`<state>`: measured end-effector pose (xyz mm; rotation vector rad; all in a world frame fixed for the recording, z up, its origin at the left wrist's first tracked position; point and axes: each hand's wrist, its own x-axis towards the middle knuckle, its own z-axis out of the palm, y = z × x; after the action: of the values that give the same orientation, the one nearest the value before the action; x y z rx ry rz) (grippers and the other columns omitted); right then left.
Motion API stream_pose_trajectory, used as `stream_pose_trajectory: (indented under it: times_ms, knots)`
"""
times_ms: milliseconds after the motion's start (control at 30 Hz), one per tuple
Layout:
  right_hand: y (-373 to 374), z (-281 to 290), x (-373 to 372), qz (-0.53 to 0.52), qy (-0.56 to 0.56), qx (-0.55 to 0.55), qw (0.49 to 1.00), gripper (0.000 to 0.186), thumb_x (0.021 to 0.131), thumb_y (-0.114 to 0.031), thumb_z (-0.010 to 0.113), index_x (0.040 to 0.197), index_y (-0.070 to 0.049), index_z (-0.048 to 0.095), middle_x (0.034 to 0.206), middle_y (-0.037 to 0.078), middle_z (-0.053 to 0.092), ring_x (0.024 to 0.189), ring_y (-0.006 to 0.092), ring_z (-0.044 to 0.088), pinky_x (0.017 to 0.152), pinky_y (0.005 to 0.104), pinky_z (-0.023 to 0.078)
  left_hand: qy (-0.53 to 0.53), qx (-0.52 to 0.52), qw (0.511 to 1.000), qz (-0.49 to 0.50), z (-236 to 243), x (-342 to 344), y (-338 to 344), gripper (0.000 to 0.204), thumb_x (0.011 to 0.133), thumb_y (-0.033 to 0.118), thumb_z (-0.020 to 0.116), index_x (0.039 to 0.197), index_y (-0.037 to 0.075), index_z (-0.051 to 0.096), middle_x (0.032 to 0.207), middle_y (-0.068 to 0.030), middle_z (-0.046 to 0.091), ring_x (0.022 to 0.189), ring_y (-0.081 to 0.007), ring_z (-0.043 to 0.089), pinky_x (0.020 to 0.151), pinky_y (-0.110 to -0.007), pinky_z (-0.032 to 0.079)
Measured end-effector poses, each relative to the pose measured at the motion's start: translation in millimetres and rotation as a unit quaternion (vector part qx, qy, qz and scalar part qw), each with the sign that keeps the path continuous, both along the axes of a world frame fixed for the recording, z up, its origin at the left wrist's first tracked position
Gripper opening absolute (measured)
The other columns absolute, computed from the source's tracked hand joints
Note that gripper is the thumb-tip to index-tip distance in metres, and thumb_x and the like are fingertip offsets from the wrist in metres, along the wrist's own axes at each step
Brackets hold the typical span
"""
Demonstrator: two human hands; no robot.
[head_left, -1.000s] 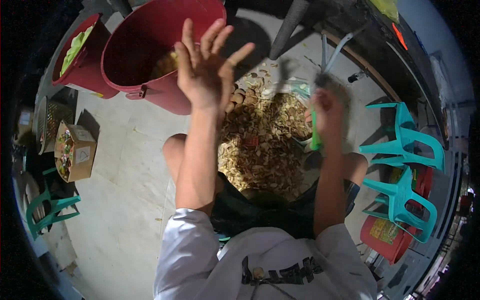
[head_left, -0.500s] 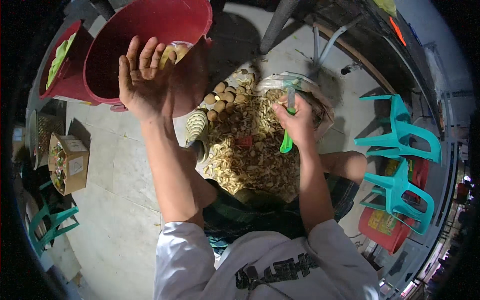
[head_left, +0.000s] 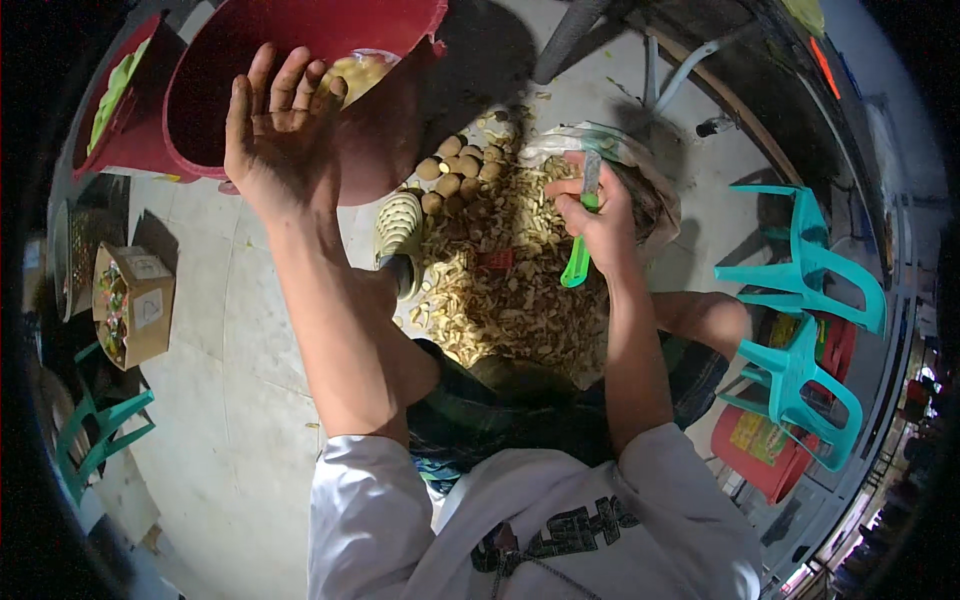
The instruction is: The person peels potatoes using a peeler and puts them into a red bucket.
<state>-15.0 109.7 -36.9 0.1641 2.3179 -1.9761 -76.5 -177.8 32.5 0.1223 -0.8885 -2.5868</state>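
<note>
My left hand (head_left: 290, 140) is raised palm up with its fingers spread, holding nothing, above the near side of a large red bucket (head_left: 225, 60). Pale yellow peeled potatoes (head_left: 362, 74) show inside the bucket. In my right hand (head_left: 606, 215) is a green-handled knife (head_left: 577, 262), its metal blade pointing away from me. It is over a wide heap of peelings (head_left: 525, 310) on the floor. Unpeeled brown potatoes (head_left: 448, 185) lie together at the heap's far left. A whitish sack (head_left: 655, 190) lies open just beyond my right hand.
A small red plastic piece (head_left: 497, 259) rests on the peelings. My shoe (head_left: 399, 230) stands left of the heap. A second red bucket (head_left: 130, 110) and a cardboard box (head_left: 140, 310) are at the left. Teal plastic chairs (head_left: 815, 270) and a red pail (head_left: 760, 445) stand at the right.
My view has shifted slightly. My left hand stays open over the bucket, a little farther left in the picture. My right hand still grips the knife, its fingers slightly rearranged.
</note>
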Motion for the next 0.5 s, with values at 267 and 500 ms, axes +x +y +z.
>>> stream_pose_trajectory:
  times_ms: [267, 500]
  knots:
    - [-3, -10, 1, -0.011, 0.017, 0.105, 0.994, 0.051, 0.083, -0.003, 0.064, 0.130, -0.003, 0.045, 0.085, 0.009, 0.067, 0.057, 0.0055, 0.048, 0.048, 0.0233, 0.037, 0.003, 0.007, 1.000, -0.005, -1, 3, -6, 0.051, 0.091, 0.032, 0.052, 0.125, -0.005, 0.046, 0.111, -0.0223, 0.055, 0.101, -0.0312, 0.054, 0.091, -0.045, 0.044]
    - [25, -93, -9, -0.015, -0.099, 0.155, 0.983, 0.072, 0.073, -0.006, 0.074, 0.136, -0.011, 0.040, 0.107, 0.013, 0.062, 0.107, 0.0241, 0.056, 0.094, 0.0393, 0.041, 0.008, 0.004, 1.000, -0.005, -6, -4, -9, 0.052, 0.090, 0.031, 0.052, 0.124, -0.008, 0.046, 0.110, -0.0234, 0.055, 0.100, -0.0320, 0.054, 0.089, -0.047, 0.044]
